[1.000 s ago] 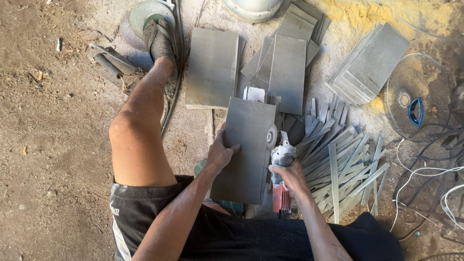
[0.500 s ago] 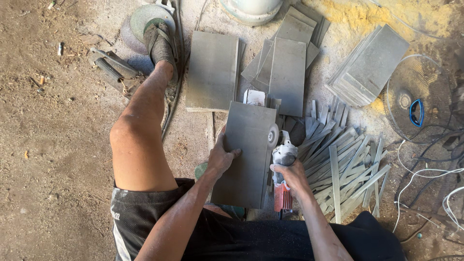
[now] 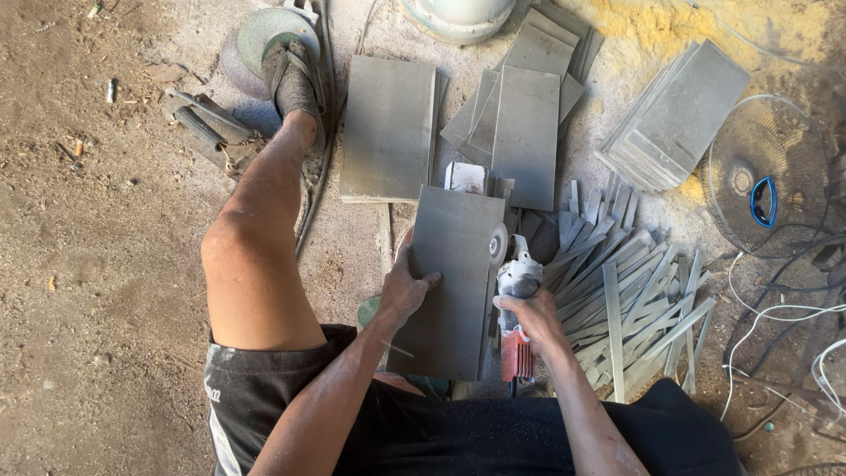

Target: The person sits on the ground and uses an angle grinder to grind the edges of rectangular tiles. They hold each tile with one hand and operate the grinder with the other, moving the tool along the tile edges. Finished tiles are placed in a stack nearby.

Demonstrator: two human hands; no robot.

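Kickback risk at frame centre: left hand (image 3: 407, 289) grips grey tile (image 3: 451, 282) beside spinning disc (image 3: 498, 244), right hand (image 3: 529, 310) clamped round grinder (image 3: 515, 308); a slip cuts fingers.

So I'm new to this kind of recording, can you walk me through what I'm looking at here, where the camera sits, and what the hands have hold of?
There is no machine here, only a person working with bare hands. The single picture comes from a camera worn on the person's head, looking down over their lap at a dusty floor. The left hand grips the left edge of a grey rectangular tile. The right hand holds an angle grinder with a red rear body, its cutting disc at the tile's right edge. On the floor ahead lie stacks of grey tiles, and to the right a heap of narrow cut strips. Further right are a small fan and loose white cables. The person's left leg stretches forward, its sandalled foot beside the stacks.
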